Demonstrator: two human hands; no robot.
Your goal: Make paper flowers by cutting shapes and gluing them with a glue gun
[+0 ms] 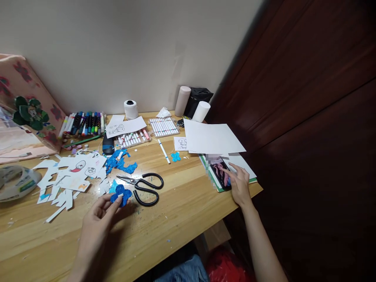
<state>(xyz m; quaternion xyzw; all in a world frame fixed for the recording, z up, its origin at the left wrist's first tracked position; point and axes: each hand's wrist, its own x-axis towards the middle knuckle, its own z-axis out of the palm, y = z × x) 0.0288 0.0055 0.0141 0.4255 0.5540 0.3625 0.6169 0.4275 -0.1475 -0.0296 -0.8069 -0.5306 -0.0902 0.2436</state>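
My left hand pinches a dark blue paper flower between thumb and fingers, just above the table. A lighter blue paper piece shows right behind it. Black-handled scissors lie beside the flower, blades toward the left. At the right, my right hand has its fingers apart, and the index fingertip is on or just over the screen of a phone. The phone lies on white sheets and a green-edged pad. A small light blue flower rests mid-table near a white marker.
White paper scraps and blue scraps cover the left side, beside a tape roll. Marker sets and a white thread spool stand along the wall. A large white sheet overhangs the phone's top. Dark wood bounds the right.
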